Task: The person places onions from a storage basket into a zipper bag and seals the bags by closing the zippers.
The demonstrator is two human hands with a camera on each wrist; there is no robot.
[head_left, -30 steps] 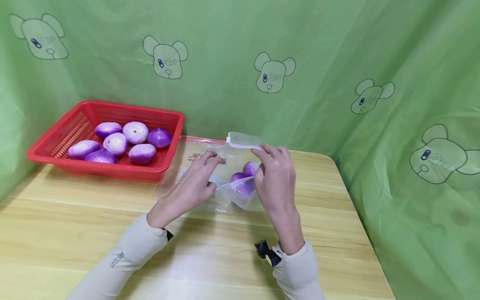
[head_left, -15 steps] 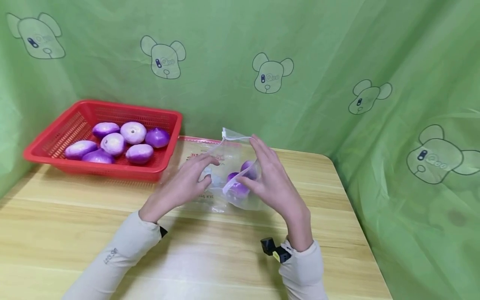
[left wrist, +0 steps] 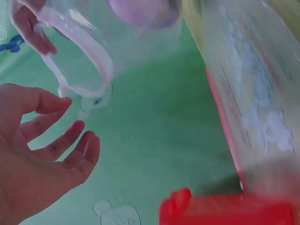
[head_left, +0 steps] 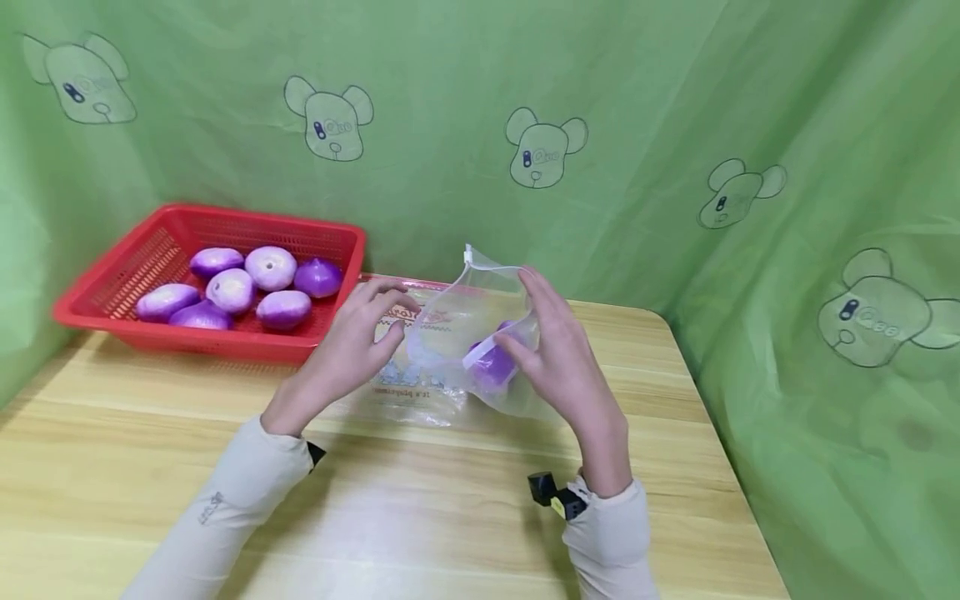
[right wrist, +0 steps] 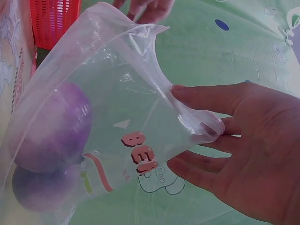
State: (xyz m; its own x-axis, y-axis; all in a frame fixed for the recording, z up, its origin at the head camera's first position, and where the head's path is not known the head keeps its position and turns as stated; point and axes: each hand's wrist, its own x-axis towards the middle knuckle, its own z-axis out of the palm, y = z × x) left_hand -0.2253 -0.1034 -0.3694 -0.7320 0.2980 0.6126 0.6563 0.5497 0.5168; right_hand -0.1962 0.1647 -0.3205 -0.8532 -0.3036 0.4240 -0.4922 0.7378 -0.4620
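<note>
My right hand (head_left: 562,358) holds up a clear zip bag (right wrist: 126,112) by its mouth, the thumb on one edge and the fingers at the far side. A white slider (head_left: 468,256) stands at the top of the gaping mouth. Two purple onions (right wrist: 70,122) lie low inside, seen through the plastic in the right wrist view. My left hand (head_left: 352,342) hovers left of the mouth, fingers loosely bent and holding nothing. In the left wrist view its fingertips (left wrist: 65,102) are close to the bag's rim.
A red perforated basket (head_left: 210,337) at the back left holds several purple onions (head_left: 283,309). Printed clear plastic (head_left: 408,387) lies flat on the wooden table (head_left: 660,467) under the bag. A green curtain (head_left: 442,200) hangs behind and along the right side.
My left hand has come off the bag and shifted left. My right thumb and fingers have spread, the mouth has widened, and the slider end stands higher.
</note>
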